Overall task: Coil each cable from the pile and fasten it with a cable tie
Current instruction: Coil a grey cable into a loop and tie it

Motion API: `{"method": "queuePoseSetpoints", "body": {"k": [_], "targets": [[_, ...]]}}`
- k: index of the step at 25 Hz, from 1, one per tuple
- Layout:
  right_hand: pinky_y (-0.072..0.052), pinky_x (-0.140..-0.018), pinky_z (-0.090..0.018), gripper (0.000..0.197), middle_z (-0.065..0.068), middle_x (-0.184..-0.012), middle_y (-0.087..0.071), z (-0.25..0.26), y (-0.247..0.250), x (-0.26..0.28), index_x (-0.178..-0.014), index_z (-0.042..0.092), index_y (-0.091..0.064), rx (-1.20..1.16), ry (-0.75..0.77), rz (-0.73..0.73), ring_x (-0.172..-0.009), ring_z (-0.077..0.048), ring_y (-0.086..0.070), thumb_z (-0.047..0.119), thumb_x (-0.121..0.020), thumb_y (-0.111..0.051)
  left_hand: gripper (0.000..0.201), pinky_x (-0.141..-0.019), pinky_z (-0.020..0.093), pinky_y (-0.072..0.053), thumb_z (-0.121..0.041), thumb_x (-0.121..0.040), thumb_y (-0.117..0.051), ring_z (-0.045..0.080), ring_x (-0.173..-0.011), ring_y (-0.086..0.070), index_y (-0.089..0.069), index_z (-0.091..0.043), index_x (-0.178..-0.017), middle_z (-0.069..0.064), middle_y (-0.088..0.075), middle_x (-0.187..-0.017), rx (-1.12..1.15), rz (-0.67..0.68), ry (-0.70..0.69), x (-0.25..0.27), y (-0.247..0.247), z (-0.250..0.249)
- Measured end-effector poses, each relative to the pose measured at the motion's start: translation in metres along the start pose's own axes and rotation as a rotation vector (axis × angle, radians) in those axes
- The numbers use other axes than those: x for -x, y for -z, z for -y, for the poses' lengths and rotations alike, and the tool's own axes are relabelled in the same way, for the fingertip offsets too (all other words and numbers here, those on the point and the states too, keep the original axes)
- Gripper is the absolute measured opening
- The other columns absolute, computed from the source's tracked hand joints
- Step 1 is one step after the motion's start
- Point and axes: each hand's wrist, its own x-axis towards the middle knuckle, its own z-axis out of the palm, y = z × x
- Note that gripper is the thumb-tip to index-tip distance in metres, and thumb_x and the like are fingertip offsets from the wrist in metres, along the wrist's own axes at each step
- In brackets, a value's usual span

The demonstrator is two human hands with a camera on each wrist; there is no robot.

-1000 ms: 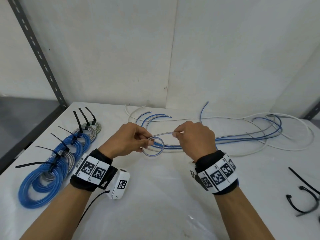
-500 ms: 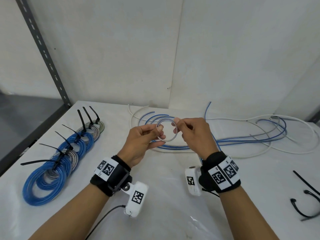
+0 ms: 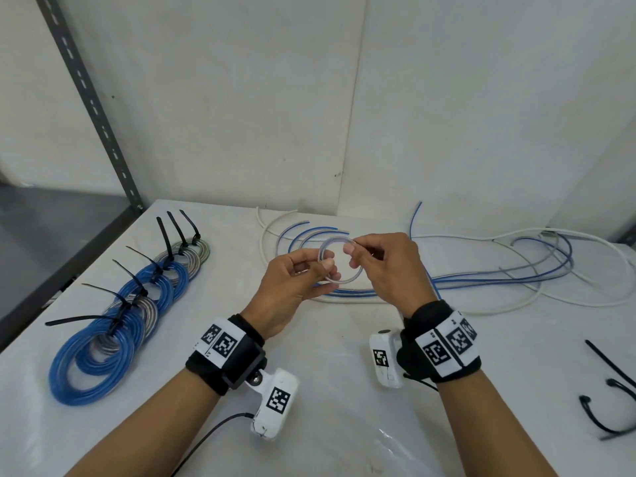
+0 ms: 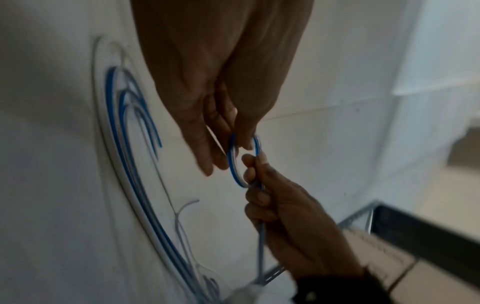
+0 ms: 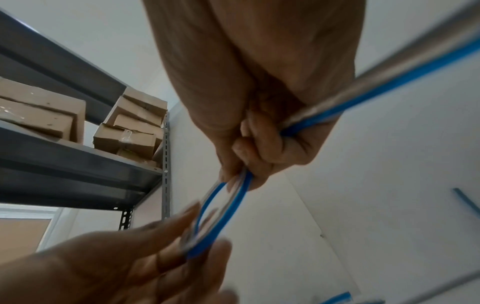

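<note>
White table (image 3: 344, 390) stands in a corner formed by pale wall panels (image 3: 241, 98), with a vertical seam between two panels. A grey slotted steel upright (image 3: 93, 108) rises at the table's left rear corner. Grey floor (image 3: 51, 218) lies to the left. The right wrist view shows grey metal shelving (image 5: 78, 164) carrying cardboard boxes (image 5: 130, 131). Lighting is even and diffuse.

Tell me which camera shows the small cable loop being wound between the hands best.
The head view: the whole loop shows as a ring, pinched by the left hand and right hand. The left wrist view shows it edge-on and dim; the right wrist view shows it blurred, partly behind fingers.
</note>
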Motion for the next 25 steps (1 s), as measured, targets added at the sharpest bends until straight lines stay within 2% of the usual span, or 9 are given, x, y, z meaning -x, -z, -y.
{"method": "queuePoseSetpoints", "body": {"k": [3,6,9,11,13,16,19,22,25], "targets": [[-0.042,-0.055,-0.023,0.025,0.015,-0.055,-0.064,0.002,0.006,0.003,-0.068,0.027,-0.073,0.098,0.004,0.262,-0.051,-0.004,-0.052,0.032,-0.093,-0.071,0.039,-0.069,0.030,-0.055,-0.040,-0.098,-0.057,0.018,-0.063,-0.060,-0.059,-0.001,-0.104,0.005,-0.056,-0.071,-0.138,0.139,0.094,0.000,-0.002,-0.005],[-0.049,-0.060,-0.033,0.019,0.008,-0.064,-0.070,0.008,-0.004,0.007,-0.078,0.021,-0.078,0.091,0.029,0.325,-0.060,-0.014,-0.063,0.031,-0.093,-0.071,0.045,-0.059,0.028,-0.047,-0.051,-0.104,-0.043,0.009,-0.050,-0.036,-0.055,-0.008,-0.094,0.001,-0.043,-0.068,-0.226,0.166,0.192,0.002,-0.007,-0.006],[-0.043,-0.052,-0.024,0.022,0.011,-0.060,-0.067,0.011,-0.008,0.009,-0.073,0.021,-0.076,0.062,0.017,0.304,-0.052,-0.007,-0.054,0.027,-0.094,-0.070,0.048,-0.064,0.034,-0.044,-0.057,-0.103,-0.043,0.007,-0.052,-0.039,-0.060,-0.013,-0.092,0.006,-0.058,-0.077,-0.424,0.159,0.102,0.000,-0.001,-0.002],[-0.048,-0.057,-0.031,0.021,0.006,-0.065,-0.071,0.011,-0.009,0.008,-0.076,0.019,-0.078,0.014,0.000,0.285,-0.058,-0.012,-0.060,0.027,-0.094,-0.070,0.057,-0.066,0.036,-0.044,-0.064,-0.098,-0.047,0.008,-0.054,-0.043,-0.063,-0.009,-0.096,0.017,-0.060,-0.084,-0.446,0.168,0.058,-0.001,0.003,-0.004],[-0.052,-0.064,-0.035,0.019,0.000,-0.069,-0.073,0.010,-0.011,0.008,-0.079,0.018,-0.079,-0.061,0.006,0.251,-0.065,-0.018,-0.064,0.028,-0.094,-0.071,0.056,-0.064,0.033,-0.042,-0.059,-0.101,-0.047,0.009,-0.054,-0.043,-0.062,-0.006,-0.092,0.019,-0.060,-0.078,-0.428,0.136,0.004,-0.001,0.003,-0.008],[-0.054,-0.069,-0.034,0.016,0.000,-0.075,-0.075,0.013,-0.019,0.009,-0.092,0.016,-0.081,-0.170,0.021,0.126,-0.065,-0.011,-0.065,0.026,-0.096,-0.068,0.044,-0.054,0.025,-0.035,-0.039,-0.108,-0.042,0.009,-0.050,-0.032,-0.047,-0.019,-0.069,-0.006,-0.038,-0.057,-0.298,0.022,-0.083,-0.002,0.001,-0.014],[-0.049,-0.064,-0.031,0.009,-0.002,-0.078,-0.075,0.020,-0.033,0.013,-0.097,0.013,-0.076,-0.329,0.012,-0.068,-0.059,-0.003,-0.058,0.017,-0.095,-0.068,0.044,-0.050,0.024,-0.030,-0.035,-0.110,-0.041,0.012,-0.054,-0.019,-0.031,-0.022,-0.068,-0.005,-0.018,-0.063,-0.080,-0.090,-0.112,-0.005,0.002,-0.017],[-0.054,-0.069,-0.036,0.008,-0.002,-0.082,-0.075,0.025,-0.043,0.015,-0.094,0.012,-0.072,-0.459,-0.008,-0.132,-0.073,-0.013,-0.068,0.018,-0.091,-0.074,0.044,-0.049,0.023,-0.029,-0.035,-0.110,-0.041,0.013,-0.056,-0.018,-0.030,-0.021,-0.069,-0.004,-0.017,-0.064,0.009,-0.146,-0.115,-0.004,0.000,-0.021],[-0.051,-0.064,-0.024,0.010,0.007,-0.079,-0.072,0.026,-0.043,0.017,-0.092,0.010,-0.074,-0.429,0.023,-0.168,-0.068,-0.007,-0.063,0.017,-0.087,-0.079,0.043,-0.050,0.024,-0.030,-0.034,-0.109,-0.042,0.015,-0.059,-0.016,-0.032,-0.020,-0.070,-0.001,-0.017,-0.066,0.047,-0.147,-0.107,-0.003,-0.002,-0.023]]}}
